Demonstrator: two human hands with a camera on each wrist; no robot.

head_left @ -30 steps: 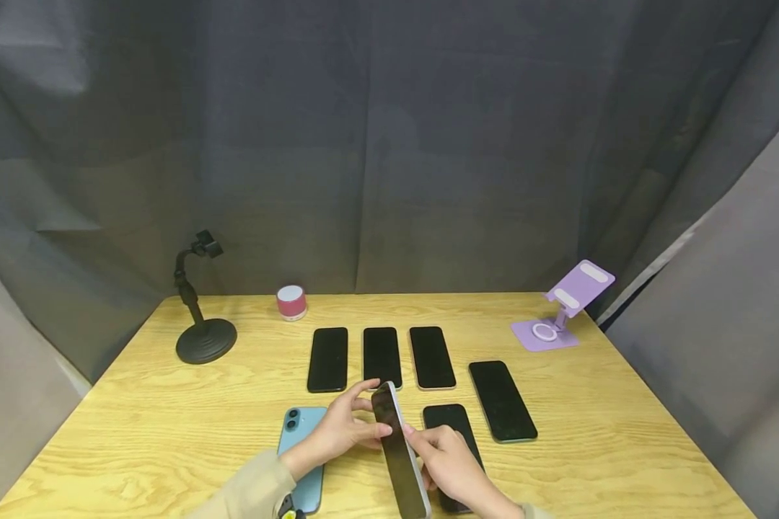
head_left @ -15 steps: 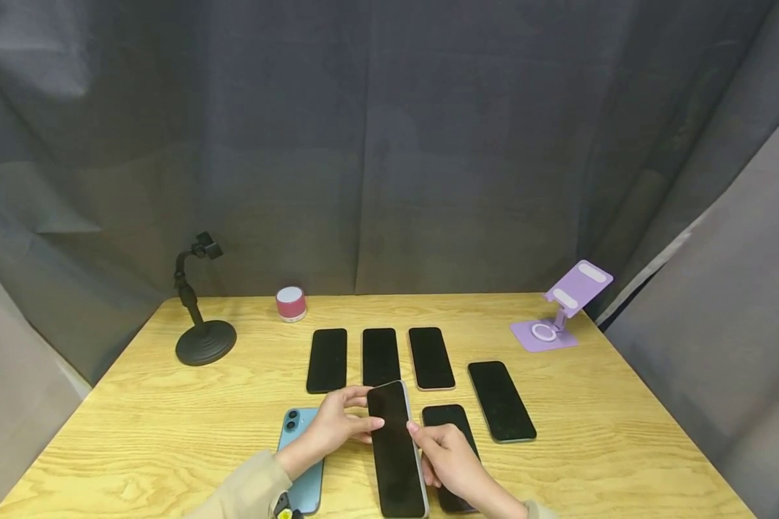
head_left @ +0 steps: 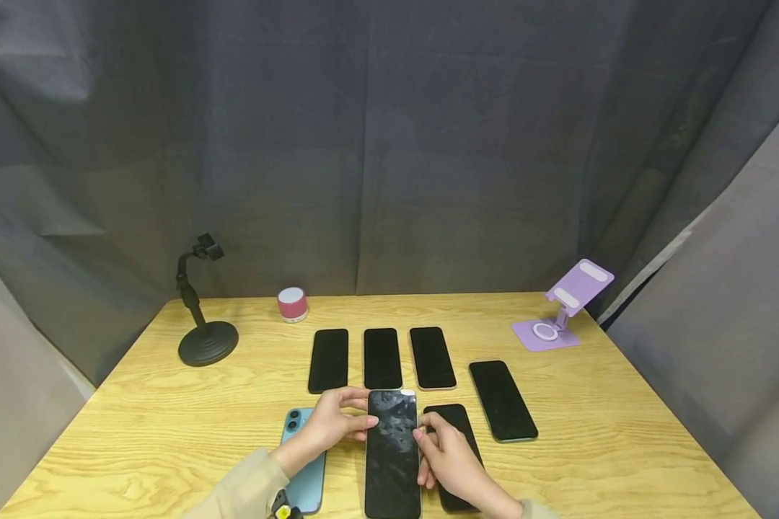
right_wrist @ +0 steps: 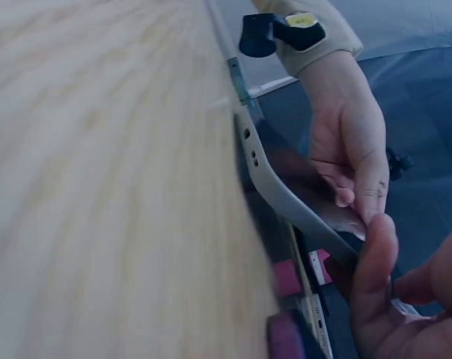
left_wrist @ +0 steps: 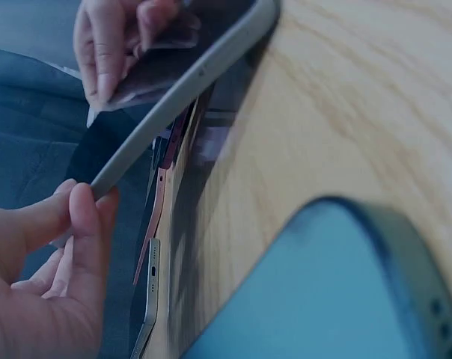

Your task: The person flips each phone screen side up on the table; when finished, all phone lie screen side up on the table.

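Observation:
A dark-screened smartphone (head_left: 392,461) with a pale silver frame is held above the table, screen up. My left hand (head_left: 331,424) pinches its left edge, thumb on the screen side; the left wrist view shows the fingers (left_wrist: 84,213) at the frame. At the opposite edge, my right hand (head_left: 446,453) holds the phone between thumb and curled fingers. Pale patches and a small white spot show on the screen; I cannot tell whether they are reflections or a film. A blue phone (head_left: 306,481) lies back up under my left forearm. Another black-screened phone (head_left: 456,418) is partly under my right hand.
Three dark phones lie in a row behind: left phone (head_left: 329,360), middle phone (head_left: 382,357), right phone (head_left: 433,357). Another phone (head_left: 503,400) lies to the right. A black stand (head_left: 208,342), pink speaker (head_left: 293,305) and purple stand (head_left: 578,288) stand farther back on the wooden table (head_left: 136,432).
The held phone has turned from edge-on to facing up, its screen now fully visible, with pale patches showing. Both hands have stayed at its edges; the right fingers have shifted slightly upward.

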